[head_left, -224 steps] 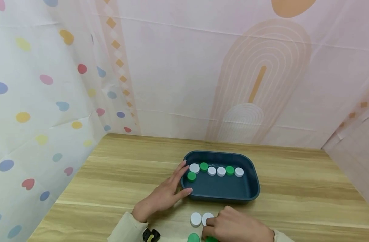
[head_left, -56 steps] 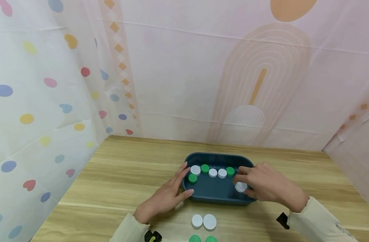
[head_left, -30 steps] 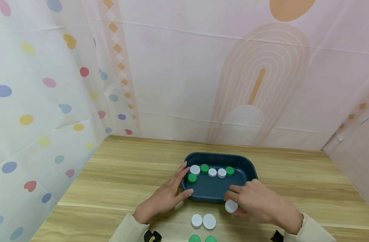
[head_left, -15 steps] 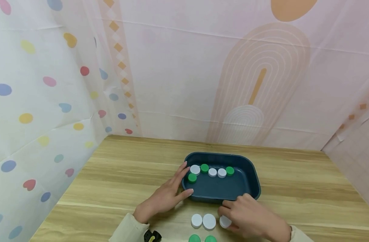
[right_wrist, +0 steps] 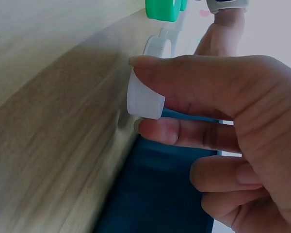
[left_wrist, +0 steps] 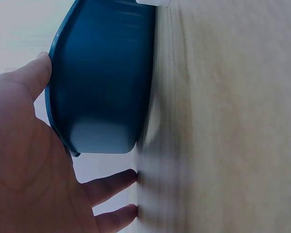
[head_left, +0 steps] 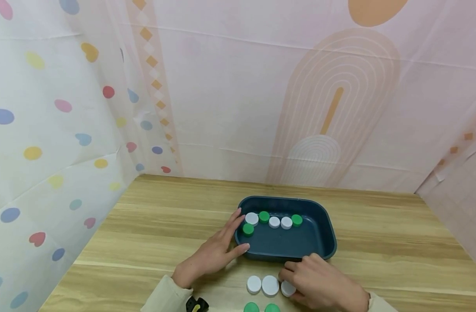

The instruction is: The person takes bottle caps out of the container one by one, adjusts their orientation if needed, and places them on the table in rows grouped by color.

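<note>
In the head view, my right hand point(head_left: 324, 281) pinches a white bottle cap point(head_left: 288, 289) on the table, at the right end of a row with two more white caps point(head_left: 270, 286). The right wrist view shows thumb and index finger on this cap point(right_wrist: 145, 104), which stands at or just above the wood. My left hand point(head_left: 208, 255) rests, fingers extended, on the left end of a dark blue tray point(head_left: 288, 246). Its thumb point(left_wrist: 36, 73) touches the rim. Inside the tray lie white caps point(head_left: 274, 222) and green caps point(head_left: 297, 220), mostly along the back.
Two green caps point(head_left: 251, 307) lie at the lower frame edge, in front of the white row. The wooden table point(head_left: 175, 208) meets a patterned cloth backdrop point(head_left: 230, 108). A black strap piece point(head_left: 197, 304) sits at my left wrist.
My right hand has lifted a white cap from the tray's right side, carried it over the front rim and brought it down beside the two white caps. The left hand stays put.
</note>
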Motion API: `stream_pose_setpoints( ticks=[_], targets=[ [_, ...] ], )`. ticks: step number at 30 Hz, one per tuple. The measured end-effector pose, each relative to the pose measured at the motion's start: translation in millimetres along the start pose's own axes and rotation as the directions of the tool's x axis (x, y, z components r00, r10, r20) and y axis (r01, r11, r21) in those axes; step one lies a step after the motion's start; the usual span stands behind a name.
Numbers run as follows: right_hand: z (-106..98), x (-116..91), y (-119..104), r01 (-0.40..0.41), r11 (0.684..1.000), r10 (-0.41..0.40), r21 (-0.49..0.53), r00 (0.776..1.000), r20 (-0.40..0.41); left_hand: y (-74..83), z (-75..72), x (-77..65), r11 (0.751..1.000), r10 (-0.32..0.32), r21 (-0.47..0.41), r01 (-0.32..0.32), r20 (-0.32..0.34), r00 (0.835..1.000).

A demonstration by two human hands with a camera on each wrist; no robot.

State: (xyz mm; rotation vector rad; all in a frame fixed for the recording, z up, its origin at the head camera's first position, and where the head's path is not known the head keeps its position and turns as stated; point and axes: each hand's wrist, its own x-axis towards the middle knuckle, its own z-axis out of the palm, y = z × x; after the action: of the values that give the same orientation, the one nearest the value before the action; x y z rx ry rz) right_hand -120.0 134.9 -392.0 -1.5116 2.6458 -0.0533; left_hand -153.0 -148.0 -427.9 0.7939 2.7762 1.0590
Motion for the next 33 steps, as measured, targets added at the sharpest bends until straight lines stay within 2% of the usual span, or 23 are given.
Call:
stream_pose_setpoints(
  ticks=[8,16,23,33],
  targets=[
    [2.9,2.0,0.6,-0.032,0.997,0.031,0.074,0.999,0.014,-1.9,0.8,-0.3,1.0,-0.005,0.002,0.005,0.001,1.0],
    [4.5,2.8,0.9,-0.039,0.998,0.039,0.057,0.999,-0.007,-2.6,1.3,0.0,1.0,-0.01,0.003,0.01,0.003,1.0],
    [2.9,2.3,0.0,-0.045,0.997,0.044,0.061,0.999,0.008,-2.3,1.5,0.4,1.0,-0.006,0.002,0.006,0.003,1.0],
    [0.1,1.8,0.1,-0.011,0.999,0.011,0.053,1.0,-0.005,-1.7,0.9,0.3,1.0,0.005,-0.005,-0.005,0.001,1.0]
  ],
)
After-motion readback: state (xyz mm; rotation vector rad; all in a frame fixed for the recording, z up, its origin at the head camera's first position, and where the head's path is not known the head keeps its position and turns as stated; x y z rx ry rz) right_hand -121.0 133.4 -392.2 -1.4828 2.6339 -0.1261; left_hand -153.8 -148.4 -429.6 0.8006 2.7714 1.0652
